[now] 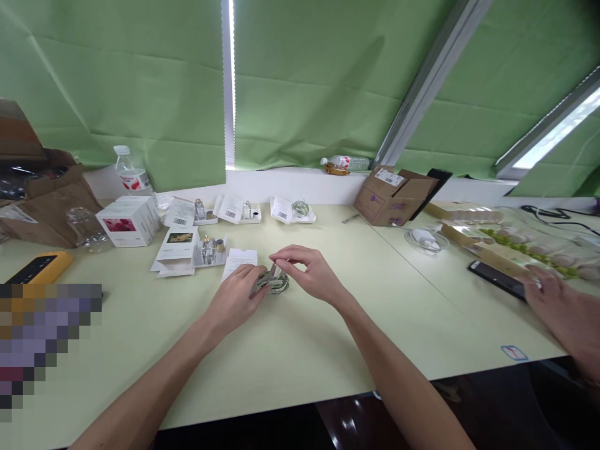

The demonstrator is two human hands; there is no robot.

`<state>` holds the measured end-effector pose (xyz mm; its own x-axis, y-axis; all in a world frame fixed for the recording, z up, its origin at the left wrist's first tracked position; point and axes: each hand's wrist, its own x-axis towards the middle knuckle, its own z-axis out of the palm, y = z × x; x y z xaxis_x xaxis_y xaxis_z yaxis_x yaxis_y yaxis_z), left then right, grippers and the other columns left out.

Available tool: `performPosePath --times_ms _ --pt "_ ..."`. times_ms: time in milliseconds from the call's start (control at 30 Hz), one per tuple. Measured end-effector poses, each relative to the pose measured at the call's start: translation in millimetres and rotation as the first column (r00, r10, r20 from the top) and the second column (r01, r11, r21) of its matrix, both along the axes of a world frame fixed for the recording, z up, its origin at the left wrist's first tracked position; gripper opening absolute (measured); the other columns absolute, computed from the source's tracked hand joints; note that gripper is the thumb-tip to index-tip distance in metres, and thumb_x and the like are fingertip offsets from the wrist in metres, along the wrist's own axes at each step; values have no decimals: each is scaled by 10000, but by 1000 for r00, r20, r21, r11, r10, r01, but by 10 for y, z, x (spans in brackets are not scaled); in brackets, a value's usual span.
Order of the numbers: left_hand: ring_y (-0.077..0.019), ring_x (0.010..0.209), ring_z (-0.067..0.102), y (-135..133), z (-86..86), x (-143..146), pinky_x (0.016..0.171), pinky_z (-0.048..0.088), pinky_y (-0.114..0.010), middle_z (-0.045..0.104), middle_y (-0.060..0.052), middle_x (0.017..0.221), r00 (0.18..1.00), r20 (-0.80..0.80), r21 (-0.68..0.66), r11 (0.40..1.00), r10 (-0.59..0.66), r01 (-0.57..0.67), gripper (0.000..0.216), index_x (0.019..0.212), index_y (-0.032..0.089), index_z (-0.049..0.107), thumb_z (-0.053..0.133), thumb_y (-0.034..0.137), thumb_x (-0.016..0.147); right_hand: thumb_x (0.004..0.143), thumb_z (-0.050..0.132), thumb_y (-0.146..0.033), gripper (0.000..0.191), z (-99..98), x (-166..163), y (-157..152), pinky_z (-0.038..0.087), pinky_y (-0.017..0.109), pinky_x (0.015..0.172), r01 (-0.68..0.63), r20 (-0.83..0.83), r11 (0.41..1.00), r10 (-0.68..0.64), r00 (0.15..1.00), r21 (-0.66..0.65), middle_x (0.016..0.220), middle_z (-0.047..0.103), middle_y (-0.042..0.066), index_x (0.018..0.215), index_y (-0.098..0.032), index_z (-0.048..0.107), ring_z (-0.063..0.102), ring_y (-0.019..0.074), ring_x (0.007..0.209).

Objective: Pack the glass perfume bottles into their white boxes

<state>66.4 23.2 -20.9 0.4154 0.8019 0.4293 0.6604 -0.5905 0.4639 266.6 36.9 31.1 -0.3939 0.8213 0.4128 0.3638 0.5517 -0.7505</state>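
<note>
My left hand (pixel 238 292) is wrapped round the side of a clear, rounded glass perfume bottle (pixel 281 285) at the table's middle. Over its top, my right hand (pixel 309 274) has thumb and fingertips pinched together on a small upright piece (pixel 274 267) at the neck; its exact kind is hard to make out. Just behind my left hand lies a white printed paper (pixel 241 257). To the left, an open white carton (pixel 177 250) sits beside a white tray (pixel 220 259) holding small glass bottles and a gold cap.
Along the back stand more white trays with bottles (pixel 300 208), white boxes (pixel 125 224) and a cardboard box (pixel 389 195). A coiled white cable (pixel 425 240) lies at right. Another person's hand (pixel 557 303) is by a phone (pixel 497 279). A yellow device (pixel 41 267) sits at left.
</note>
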Motion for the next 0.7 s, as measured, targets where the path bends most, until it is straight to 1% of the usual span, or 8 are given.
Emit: performPosePath --times_ms 300,433,567,700 --pt "-260 1067 608 -2 -1 -2 839 509 -379 658 -64 1102 1000 11 8 1000 3 -3 220 1126 250 549 531 257 907 905 552 -359 255 -1 -4 7 544 332 830 41 -3 994 -41 999 -103 1047 717 44 1056 -240 720 665 186 929" --pt "-256 1068 606 -5 5 -2 837 508 -373 657 -57 1096 1000 6 0 1000 4 -4 212 1116 250 547 534 246 904 903 554 -368 259 1 5 17 539 320 825 38 2 989 -38 999 -146 1068 718 42 1044 -230 722 664 183 927" --pt "-257 1065 606 -4 8 -3 832 510 -375 660 -59 1085 1000 9 5 1000 4 -4 205 1109 251 550 533 253 904 910 537 -380 272 1 14 22 529 326 819 23 11 987 -22 1000 -160 1071 713 44 1044 -228 718 657 188 923" --pt "-258 1063 608 1 8 -5 827 510 -373 664 -62 1084 1000 6 5 1000 0 0 211 1111 252 553 533 252 901 922 506 -415 288 -2 20 26 504 315 819 12 42 984 -5 999 -179 1031 704 39 967 -219 713 632 185 916"
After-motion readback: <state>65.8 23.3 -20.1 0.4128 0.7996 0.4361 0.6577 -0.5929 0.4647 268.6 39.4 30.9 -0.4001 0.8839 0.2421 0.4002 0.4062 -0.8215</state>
